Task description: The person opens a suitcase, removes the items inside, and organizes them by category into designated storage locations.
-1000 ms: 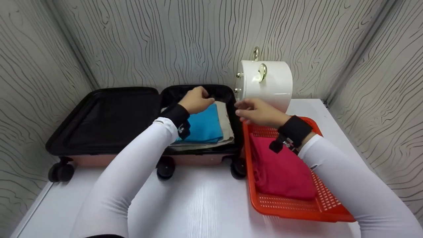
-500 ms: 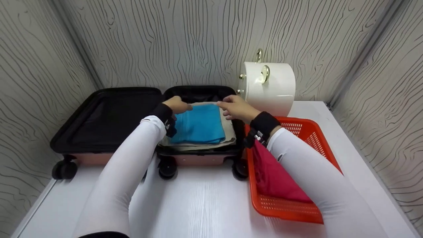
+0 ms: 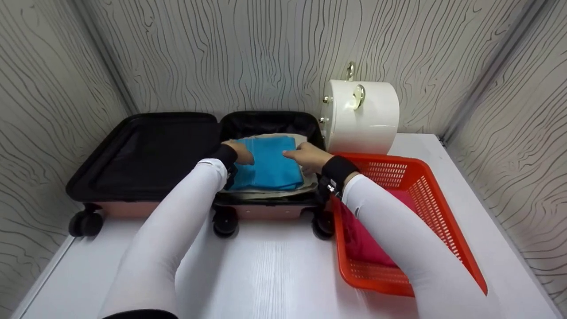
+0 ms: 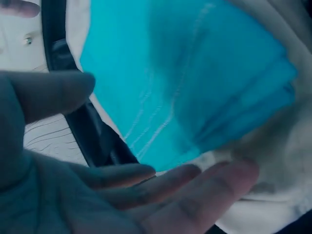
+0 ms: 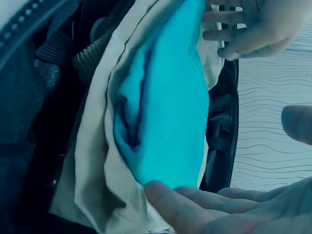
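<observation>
A folded blue cloth (image 3: 272,166) lies on folded beige fabric (image 3: 310,181) inside the right half of an open suitcase (image 3: 257,213). My left hand (image 3: 241,153) is at the cloth's left edge. In the left wrist view its fingers (image 4: 185,190) are stretched along the cloth's border, with the thumb (image 4: 56,95) apart from them. My right hand (image 3: 310,158) is at the opposite edge, thumb pointing inward over the cloth. The right wrist view shows its straight fingertips (image 5: 158,192) right at the cloth's end.
The suitcase's black left half (image 3: 150,155) lies flat beside the packed half. On the right stands a red plastic basket (image 3: 427,170) with a magenta cloth (image 3: 363,243) inside, partly behind my right sleeve. Behind it, a white pot (image 3: 370,117) lies on its side near the wall.
Both hands have come down to the blue cloth's sides. The right hand moved left from above the basket's edge; the left moved off the cloth's middle to its left edge.
</observation>
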A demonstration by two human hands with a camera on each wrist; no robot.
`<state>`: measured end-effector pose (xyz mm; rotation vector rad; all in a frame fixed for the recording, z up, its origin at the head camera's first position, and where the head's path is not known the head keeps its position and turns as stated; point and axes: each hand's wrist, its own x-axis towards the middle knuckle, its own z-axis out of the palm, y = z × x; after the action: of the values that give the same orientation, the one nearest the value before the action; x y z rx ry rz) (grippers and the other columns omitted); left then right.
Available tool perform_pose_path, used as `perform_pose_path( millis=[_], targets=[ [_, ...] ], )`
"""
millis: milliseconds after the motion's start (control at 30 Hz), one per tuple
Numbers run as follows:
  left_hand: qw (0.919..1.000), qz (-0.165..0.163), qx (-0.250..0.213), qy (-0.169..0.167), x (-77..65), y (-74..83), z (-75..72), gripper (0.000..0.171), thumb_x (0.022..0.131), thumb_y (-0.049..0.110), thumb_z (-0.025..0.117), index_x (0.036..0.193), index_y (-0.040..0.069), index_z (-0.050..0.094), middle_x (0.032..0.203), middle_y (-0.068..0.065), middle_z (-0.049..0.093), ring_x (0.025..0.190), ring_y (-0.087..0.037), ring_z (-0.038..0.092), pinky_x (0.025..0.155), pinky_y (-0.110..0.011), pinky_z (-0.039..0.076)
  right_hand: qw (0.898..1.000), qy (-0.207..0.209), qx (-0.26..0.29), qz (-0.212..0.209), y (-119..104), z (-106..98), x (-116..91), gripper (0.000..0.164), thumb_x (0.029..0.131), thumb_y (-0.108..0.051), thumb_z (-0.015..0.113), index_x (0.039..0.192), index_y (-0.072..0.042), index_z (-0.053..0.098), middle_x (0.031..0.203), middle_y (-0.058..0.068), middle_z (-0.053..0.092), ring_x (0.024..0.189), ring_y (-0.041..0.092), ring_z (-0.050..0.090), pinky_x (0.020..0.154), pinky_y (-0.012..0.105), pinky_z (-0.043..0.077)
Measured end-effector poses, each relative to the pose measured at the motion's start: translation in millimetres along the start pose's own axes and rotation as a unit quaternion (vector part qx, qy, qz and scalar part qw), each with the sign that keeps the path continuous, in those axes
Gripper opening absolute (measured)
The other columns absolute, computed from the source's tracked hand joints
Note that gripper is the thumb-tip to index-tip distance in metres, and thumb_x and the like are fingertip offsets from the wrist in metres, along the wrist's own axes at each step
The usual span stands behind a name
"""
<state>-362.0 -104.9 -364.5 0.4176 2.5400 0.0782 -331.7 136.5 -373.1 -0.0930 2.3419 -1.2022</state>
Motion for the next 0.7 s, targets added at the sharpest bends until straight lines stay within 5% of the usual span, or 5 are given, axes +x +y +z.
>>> perform_pose_path(
  millis=[200, 300, 367, 467, 700],
  targets=[
    [0.9975, 0.025, 0.030, -0.059, -0.6, 4.7, 0.8, 0.055, 0.117, 0.032, 0.041, 0.162, 0.000, 0.048, 0.173, -0.022, 0.038, 0.163, -0.040, 0.033, 0.134, -0.049, 0.029, 1.000, 0.010, 0.011, 0.023, 1, 1, 11, 0.086, 0.114, -0.039, 0.055, 0.171, 0.006, 0.010, 0.175, 0.028, 0.025, 0.158, 0.048, 0.038, 0.124, 0.054, 0.043],
    [0.9946, 0.049, 0.062, -0.067, -3.9, 6.0, 1.1, 0.050, 0.117, 0.027, 0.040, 0.154, -0.003, 0.055, 0.162, -0.023, 0.052, 0.150, -0.036, 0.049, 0.123, -0.039, 0.039, 1.000, 0.012, 0.014, 0.024, 3, 3, 15, 0.089, 0.114, -0.038, 0.055, 0.171, 0.005, 0.003, 0.174, 0.030, 0.026, 0.159, 0.045, 0.037, 0.125, 0.052, 0.043],
    [0.9934, 0.056, 0.073, -0.069, -5.0, 5.2, 1.8, 0.041, 0.116, 0.023, 0.038, 0.130, -0.004, 0.066, 0.135, -0.020, 0.064, 0.124, -0.031, 0.057, 0.103, -0.034, 0.043, 0.999, 0.010, 0.025, 0.028, 4, 6, 18, 0.090, 0.114, -0.037, 0.055, 0.171, 0.004, -0.001, 0.175, 0.031, 0.024, 0.160, 0.045, 0.036, 0.125, 0.052, 0.043],
    [0.9935, 0.053, 0.076, -0.065, -5.6, 4.1, 2.2, 0.034, 0.113, 0.016, 0.037, 0.088, 0.004, 0.056, 0.096, -0.009, 0.053, 0.095, -0.025, 0.047, 0.083, -0.032, 0.034, 0.999, 0.006, 0.031, 0.030, 5, 10, 21, 0.090, 0.114, -0.034, 0.055, 0.171, 0.004, -0.002, 0.177, 0.029, 0.019, 0.160, 0.044, 0.035, 0.122, 0.049, 0.047],
    [0.9894, 0.039, 0.126, -0.061, 0.4, 4.4, 2.1, 0.036, 0.110, 0.015, 0.040, 0.074, 0.012, 0.042, 0.085, -0.004, 0.041, 0.088, -0.024, 0.042, 0.078, -0.031, 0.033, 0.999, 0.012, -0.025, 0.032, 10, 11, 31, 0.075, 0.111, -0.028, 0.060, 0.168, 0.005, 0.023, 0.168, 0.024, 0.039, 0.127, 0.034, 0.062, 0.101, 0.039, 0.058]
  ],
)
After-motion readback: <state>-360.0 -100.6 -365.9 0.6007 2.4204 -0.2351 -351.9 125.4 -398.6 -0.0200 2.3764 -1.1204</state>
